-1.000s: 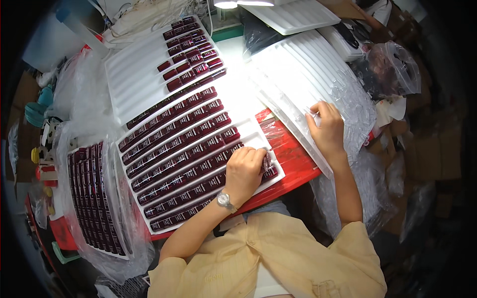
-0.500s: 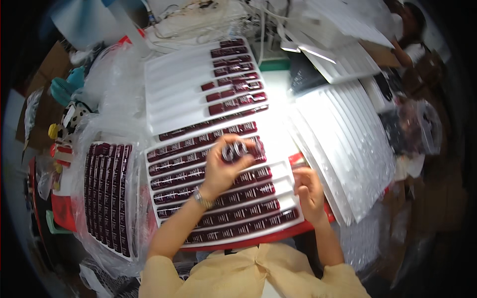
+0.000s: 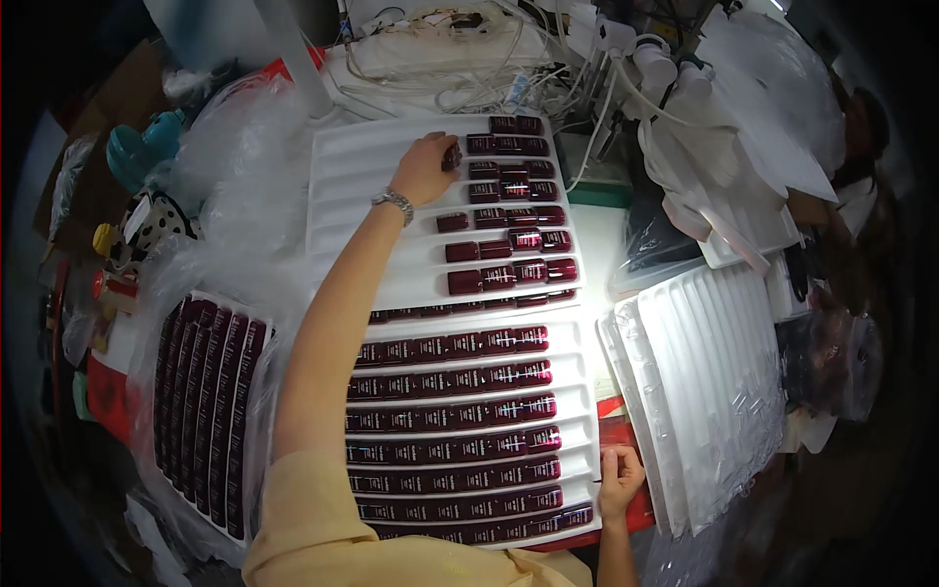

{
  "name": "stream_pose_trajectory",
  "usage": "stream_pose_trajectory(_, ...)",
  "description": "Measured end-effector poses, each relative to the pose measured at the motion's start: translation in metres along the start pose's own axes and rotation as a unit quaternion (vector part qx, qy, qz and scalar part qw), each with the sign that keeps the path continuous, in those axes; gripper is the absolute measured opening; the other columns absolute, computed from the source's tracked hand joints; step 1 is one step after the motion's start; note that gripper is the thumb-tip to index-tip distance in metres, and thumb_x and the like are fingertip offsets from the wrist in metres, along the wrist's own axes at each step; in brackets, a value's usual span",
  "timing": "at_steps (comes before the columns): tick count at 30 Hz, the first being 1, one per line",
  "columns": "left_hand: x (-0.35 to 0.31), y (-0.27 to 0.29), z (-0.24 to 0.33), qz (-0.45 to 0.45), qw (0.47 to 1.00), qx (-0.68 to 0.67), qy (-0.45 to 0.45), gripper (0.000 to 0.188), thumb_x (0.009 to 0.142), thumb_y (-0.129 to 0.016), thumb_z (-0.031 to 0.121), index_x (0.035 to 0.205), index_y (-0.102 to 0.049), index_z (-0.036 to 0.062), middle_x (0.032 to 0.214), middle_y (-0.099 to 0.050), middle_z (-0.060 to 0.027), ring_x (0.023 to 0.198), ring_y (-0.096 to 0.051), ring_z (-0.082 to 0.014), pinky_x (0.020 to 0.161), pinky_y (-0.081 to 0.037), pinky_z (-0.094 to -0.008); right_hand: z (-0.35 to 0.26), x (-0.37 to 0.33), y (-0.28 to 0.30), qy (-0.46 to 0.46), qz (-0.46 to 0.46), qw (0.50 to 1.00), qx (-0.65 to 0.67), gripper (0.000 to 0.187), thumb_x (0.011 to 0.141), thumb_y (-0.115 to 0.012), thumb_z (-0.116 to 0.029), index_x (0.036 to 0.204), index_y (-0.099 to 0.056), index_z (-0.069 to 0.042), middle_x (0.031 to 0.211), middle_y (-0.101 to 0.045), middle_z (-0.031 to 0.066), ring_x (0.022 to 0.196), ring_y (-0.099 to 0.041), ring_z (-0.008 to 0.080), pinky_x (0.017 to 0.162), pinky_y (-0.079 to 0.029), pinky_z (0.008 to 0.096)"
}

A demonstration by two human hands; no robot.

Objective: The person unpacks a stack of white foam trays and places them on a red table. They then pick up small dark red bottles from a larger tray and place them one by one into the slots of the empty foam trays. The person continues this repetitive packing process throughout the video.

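Left hand (image 3: 427, 168) grips at least one dark red bottle (image 3: 451, 158) above the far tray (image 3: 352, 210) (seven part-filled rows), toward the counter's (image 3: 641, 513) far edge. Right hand (image 3: 620, 479): fingers drawn together, contents indeterminable, near the counter's near edge, beside the near tray (image 3: 578, 383) (seven uncovered bottle rows).

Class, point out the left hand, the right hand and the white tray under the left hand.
Left hand (image 3: 424, 169): head view, back of the hand.
Right hand (image 3: 620, 480): head view, middle of the hand.
White tray (image 3: 337, 217): head view, bare left part.
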State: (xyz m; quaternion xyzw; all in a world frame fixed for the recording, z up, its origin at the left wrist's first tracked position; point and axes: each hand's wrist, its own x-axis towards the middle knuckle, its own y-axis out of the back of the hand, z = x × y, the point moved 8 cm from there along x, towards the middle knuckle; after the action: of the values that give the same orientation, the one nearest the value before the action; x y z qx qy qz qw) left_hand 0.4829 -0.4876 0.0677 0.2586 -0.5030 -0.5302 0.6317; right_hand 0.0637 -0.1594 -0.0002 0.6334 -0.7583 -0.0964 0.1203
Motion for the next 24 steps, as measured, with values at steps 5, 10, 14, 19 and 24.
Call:
stream_pose_trajectory(5,-0.036,-0.020,0.003,-0.135,0.990,0.025,0.024,0.095,0.081,-0.069,0.043,0.150,-0.017,0.0057,0.153,-0.009,-0.0302,0.142,-0.011,-0.0472,0.112,-0.021,-0.0569,-0.009,0.006,-0.004,0.008,0.005,1.000,0.003,0.015,0.092,-0.058,-0.007,0.080,-0.061,0.001,0.062,-0.056,-0.0016,0.053,-0.044,0.0025,0.048,-0.032,0.0203)
stream_pose_trajectory(10,-0.052,-0.016,-0.004,0.089,0.994,-0.004,0.066,0.091,0.084,-0.066,0.045,0.147,-0.018,-0.0017,0.149,-0.018,-0.0304,0.137,-0.022,-0.0444,0.110,-0.024,-0.0507,-0.006,0.006,-0.006,-0.004,-0.006,1.000,0.005,0.013,0.091,-0.059,-0.006,0.081,-0.062,0.002,0.062,-0.056,-0.0018,0.053,-0.043,0.0021,0.047,-0.032,0.0205)
stream_pose_trajectory(14,-0.072,0.015,0.027,0.053,0.977,0.082,0.191,0.068,0.082,-0.070,0.037,0.131,-0.045,-0.0022,0.134,-0.042,-0.0234,0.121,-0.042,-0.0359,0.096,-0.038,-0.0454,-0.005,0.007,-0.003,-0.001,0.004,1.000,0.000,0.012,0.091,-0.060,-0.006,0.082,-0.063,0.002,0.061,-0.055,-0.0019,0.053,-0.043,0.0020,0.047,-0.031,0.0207)
stream_pose_trajectory(19,-0.091,0.034,-0.008,0.111,0.964,-0.123,0.208,0.038,0.074,-0.078,0.021,0.101,-0.062,0.0003,0.092,-0.065,-0.0117,0.095,-0.057,-0.0266,0.072,-0.047,-0.0401,-0.009,0.007,-0.006,0.012,0.003,1.000,-0.010,0.012,0.091,-0.060,-0.005,0.082,-0.063,0.002,0.060,-0.054,-0.0023,0.052,-0.042,0.0019,0.046,-0.030,0.0210)
stream_pose_trajectory(24,-0.017,0.052,0.008,0.174,0.981,-0.051,0.074,0.026,0.077,-0.074,0.018,0.097,-0.067,0.0033,0.088,-0.065,-0.0116,0.096,-0.059,-0.0259,0.074,-0.049,-0.0402,-0.005,0.007,-0.005,-0.006,0.002,1.000,0.000,0.012,0.091,-0.060,-0.005,0.082,-0.063,0.002,0.059,-0.053,-0.0030,0.052,-0.041,0.0016,0.046,-0.029,0.0209)
